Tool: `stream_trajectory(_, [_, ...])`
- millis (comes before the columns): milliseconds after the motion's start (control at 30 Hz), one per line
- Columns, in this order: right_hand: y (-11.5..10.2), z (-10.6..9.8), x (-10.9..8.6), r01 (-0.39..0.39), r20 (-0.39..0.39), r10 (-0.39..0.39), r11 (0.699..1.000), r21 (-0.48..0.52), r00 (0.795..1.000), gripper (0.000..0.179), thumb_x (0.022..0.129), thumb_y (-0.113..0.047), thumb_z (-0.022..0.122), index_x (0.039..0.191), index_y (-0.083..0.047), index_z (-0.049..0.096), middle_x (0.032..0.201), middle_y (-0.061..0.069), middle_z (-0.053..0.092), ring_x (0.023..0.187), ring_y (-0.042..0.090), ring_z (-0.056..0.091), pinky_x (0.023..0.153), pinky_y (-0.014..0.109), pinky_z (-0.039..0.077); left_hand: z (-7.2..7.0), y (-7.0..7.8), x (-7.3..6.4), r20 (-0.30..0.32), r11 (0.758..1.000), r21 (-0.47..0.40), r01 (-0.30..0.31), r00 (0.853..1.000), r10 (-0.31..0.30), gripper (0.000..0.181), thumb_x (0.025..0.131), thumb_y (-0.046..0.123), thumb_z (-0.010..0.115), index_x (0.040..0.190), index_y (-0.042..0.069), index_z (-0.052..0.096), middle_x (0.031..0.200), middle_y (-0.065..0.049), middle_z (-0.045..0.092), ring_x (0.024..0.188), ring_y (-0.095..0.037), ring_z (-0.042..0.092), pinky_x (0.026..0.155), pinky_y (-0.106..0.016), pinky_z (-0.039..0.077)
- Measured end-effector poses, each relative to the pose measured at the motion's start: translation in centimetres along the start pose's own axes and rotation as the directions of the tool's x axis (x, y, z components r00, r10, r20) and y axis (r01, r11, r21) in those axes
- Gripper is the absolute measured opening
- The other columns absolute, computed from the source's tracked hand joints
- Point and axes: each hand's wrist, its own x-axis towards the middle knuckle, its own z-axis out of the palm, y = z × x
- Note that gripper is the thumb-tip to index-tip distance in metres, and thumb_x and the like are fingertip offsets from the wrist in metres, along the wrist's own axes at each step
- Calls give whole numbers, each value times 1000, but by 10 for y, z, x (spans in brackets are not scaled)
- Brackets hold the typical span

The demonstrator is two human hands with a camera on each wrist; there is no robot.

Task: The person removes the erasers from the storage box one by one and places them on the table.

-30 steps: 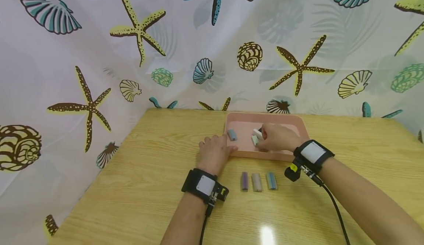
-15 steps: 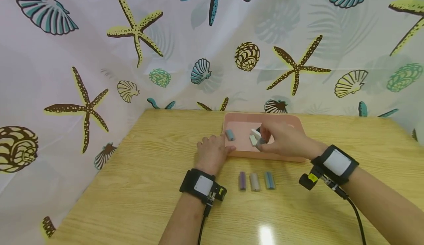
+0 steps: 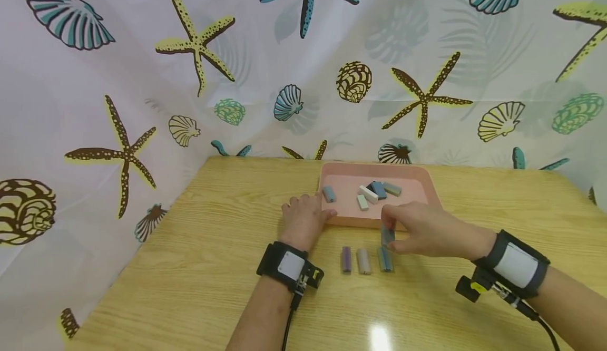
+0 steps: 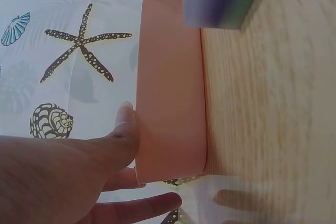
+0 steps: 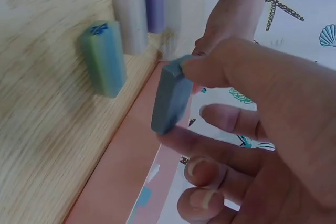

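My right hand pinches a blue-grey eraser between thumb and forefinger, just in front of the pink tray. Below it on the wooden table stands a row of erasers: one purple, one whitish and one blue-green. My left hand rests at the tray's near left corner; its thumb touches the rim and the other fingers extend past the tray's side in the left wrist view. Inside the tray lie several more erasers, among them a light blue one and a white one.
Also in the tray are a pale green eraser, a dark blue one and a greyish one. A sheet printed with shells and starfish hangs behind the table. Cables trail from both wrist cameras.
My right hand has lifted the blue-grey eraser out of the tray and carried it towards me, above the blue-green eraser. The left hand stays at the tray's corner.
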Motion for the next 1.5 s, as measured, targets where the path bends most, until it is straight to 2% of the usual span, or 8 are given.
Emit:
stream_trajectory(167, [-1,1,-11,60,34,-58,996,-66,998,28,73,-23,72,91,-22,51,81,-13,57,70,4,48,63,26,44,-1,0,-1,0,1000,4,-5,1000,5,58,83,54,55,126,16,52,91,-11,64,81,-28,55,72,-47,46])
stream_trajectory(400, [-2,6,-18,9,151,6,995,-101,989,30,71,-28,74,87,-23,48,73,-9,52,63,5,44,54,23,38,-1,0,-1,-6,1000,10,-7,1000,7,57,83,53,56,126,16,53,90,-11,64,81,-29,56,70,-46,46])
stream_trajectory(567, [-3,12,-20,-25,171,50,989,-142,984,31,68,-29,73,82,-25,46,69,-7,49,56,5,39,45,22,29,0,0,-1,-13,1000,23,-11,1000,11,56,83,53,56,124,16,54,87,-11,65,79,-29,56,68,-46,47])
stream_trajectory(867, [-3,21,-20,-25,194,66,979,-203,979,31,64,-28,74,77,-25,46,67,-12,42,54,5,35,43,23,22,1,0,1,7,1000,11,3,1000,-3,56,83,54,55,125,17,53,89,-10,64,80,-28,55,72,-47,46])
stream_trajectory(1067, [-1,23,-19,-8,204,49,980,-198,978,25,67,-30,72,76,-24,49,71,-12,43,56,4,38,44,22,25,0,0,1,2,1000,1,5,1000,-5,54,83,53,57,122,16,56,89,-10,65,80,-28,55,72,-48,46])
stream_trajectory(1267, [9,8,-6,94,19,-92,980,-173,996,17,75,-22,69,79,-21,52,75,-10,48,62,4,42,52,22,37,0,0,1,-10,1000,4,-2,1000,2,53,83,53,57,120,15,56,88,-11,65,78,-28,55,71,-48,47])
stream_trajectory(1400, [21,-1,6,124,-129,-152,972,-199,980,17,74,-14,70,79,-18,54,76,-6,52,65,5,44,54,23,40,-1,0,1,-5,1000,-2,3,1000,-3,53,83,53,56,120,15,56,89,-11,65,79,-28,55,72,-48,46])
stream_trajectory(1500, [32,-2,15,118,-181,-159,968,-221,971,19,73,-11,72,81,-14,55,78,-2,55,66,8,47,54,24,42,-1,1,1,12,1000,-10,11,1000,-10,54,83,53,56,121,15,55,91,-11,65,81,-28,55,73,-47,46])
